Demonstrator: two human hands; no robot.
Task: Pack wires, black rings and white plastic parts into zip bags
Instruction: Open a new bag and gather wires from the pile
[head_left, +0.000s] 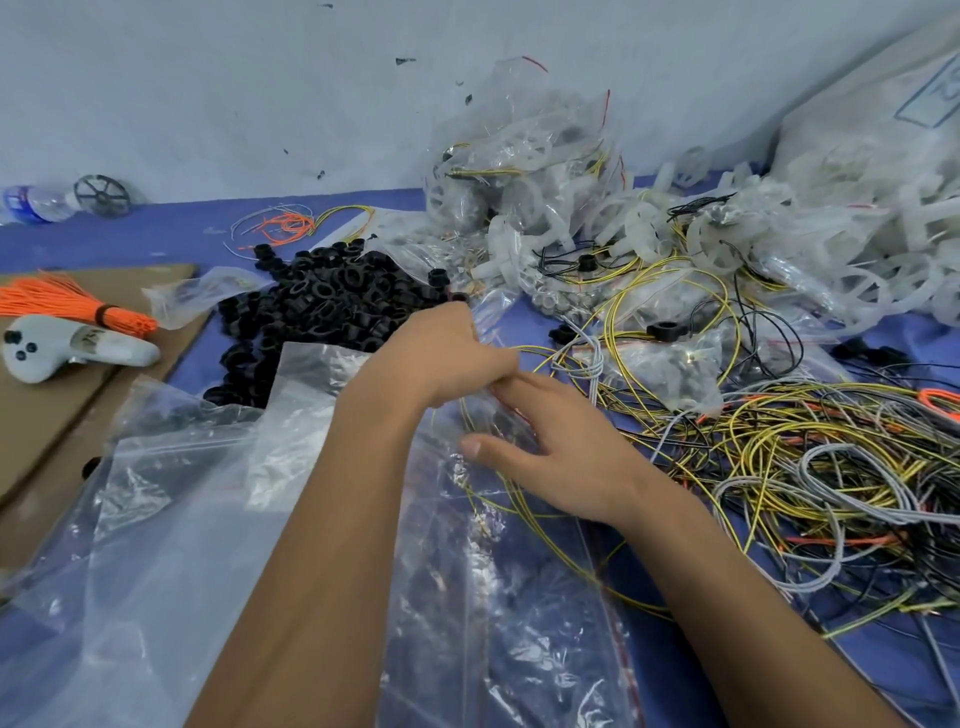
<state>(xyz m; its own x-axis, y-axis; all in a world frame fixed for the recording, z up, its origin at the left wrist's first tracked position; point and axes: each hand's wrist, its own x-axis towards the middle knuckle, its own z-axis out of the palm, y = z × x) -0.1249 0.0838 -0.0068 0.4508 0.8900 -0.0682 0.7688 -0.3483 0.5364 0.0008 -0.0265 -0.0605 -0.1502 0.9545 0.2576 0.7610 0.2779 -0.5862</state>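
Note:
A clear zip bag (498, 545) with a red seal line lies on the blue table in front of me, with yellow wires inside. My left hand (447, 353) grips the bag's upper edge with curled fingers. My right hand (545, 452) lies flat on the bag with its fingers straight, their tips reaching under my left hand. A heap of black rings (322, 306) lies just left of my hands. A tangle of yellow, grey and black wires (810, 467) spreads to the right. White plastic parts (727, 234) are piled at the back right.
Loose empty zip bags (156, 493) lie at the lower left. A brown cardboard sheet (62, 415) holds an orange wire bundle (67, 306) and a grey controller (72, 348). Filled bags (524, 171) stand at the back, a big white sack (883, 124) at the far right, a water bottle (31, 202) at the far left.

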